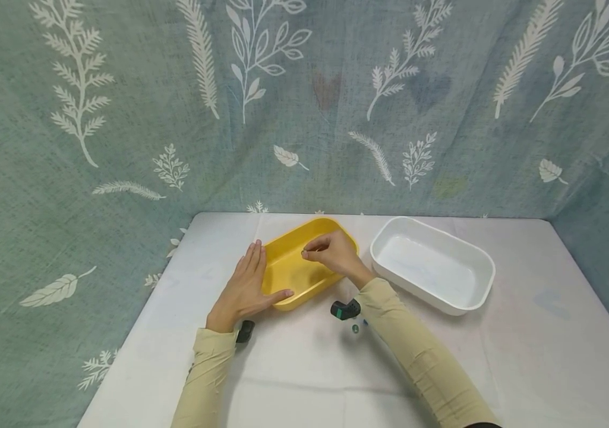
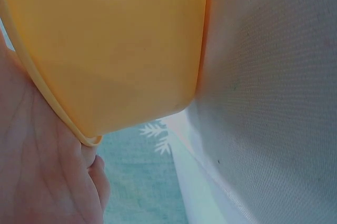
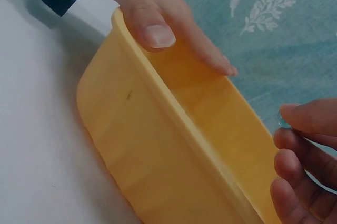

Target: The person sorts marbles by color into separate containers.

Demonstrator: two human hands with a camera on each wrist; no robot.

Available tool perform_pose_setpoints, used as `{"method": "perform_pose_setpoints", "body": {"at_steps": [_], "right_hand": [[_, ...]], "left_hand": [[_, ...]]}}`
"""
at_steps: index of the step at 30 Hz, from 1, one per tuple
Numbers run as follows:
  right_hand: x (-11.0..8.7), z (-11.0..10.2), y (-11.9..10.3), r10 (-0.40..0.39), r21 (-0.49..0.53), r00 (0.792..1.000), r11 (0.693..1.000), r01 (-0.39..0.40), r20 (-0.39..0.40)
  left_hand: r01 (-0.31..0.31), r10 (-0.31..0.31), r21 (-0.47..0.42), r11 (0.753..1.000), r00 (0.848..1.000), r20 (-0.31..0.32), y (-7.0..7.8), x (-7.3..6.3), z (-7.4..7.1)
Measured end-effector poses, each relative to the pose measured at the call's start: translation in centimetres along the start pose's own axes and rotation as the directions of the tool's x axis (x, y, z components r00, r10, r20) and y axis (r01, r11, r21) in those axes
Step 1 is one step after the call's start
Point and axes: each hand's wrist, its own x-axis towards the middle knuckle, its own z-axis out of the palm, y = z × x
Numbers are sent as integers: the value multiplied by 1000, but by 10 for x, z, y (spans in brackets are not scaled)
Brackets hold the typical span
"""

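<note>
A yellow tub sits on the white-covered table. My left hand rests on its near-left end, fingers straight along the rim and thumb spread over the near corner. In the left wrist view the palm lies against the tub's rim. Over the tub's inside, my right hand pinches a small clear-teal glass marble between thumb and forefinger, mostly covered by the fingertips. A green marble lies on the table below the right wrist, with a blue one partly hidden by the sleeve.
A white tub stands to the right of the yellow one, close to the right forearm. Dark wrist cameras hang under both wrists. A green leaf-patterned cloth hangs behind the table.
</note>
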Motion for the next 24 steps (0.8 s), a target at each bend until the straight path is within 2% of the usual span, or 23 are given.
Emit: {"method": "perform_pose_setpoints", "body": {"at_steps": [12,24], "right_hand": [[-1,-2,-1,16,-1,1000,1000,-16,-11],[-9,-19,2,-32,51,999,998,34,-25]], "left_hand": [[12,-12,-1,1000,1000,0,1,1,0],[-1,1,15,1000,1000,2,0,2,1]]}}
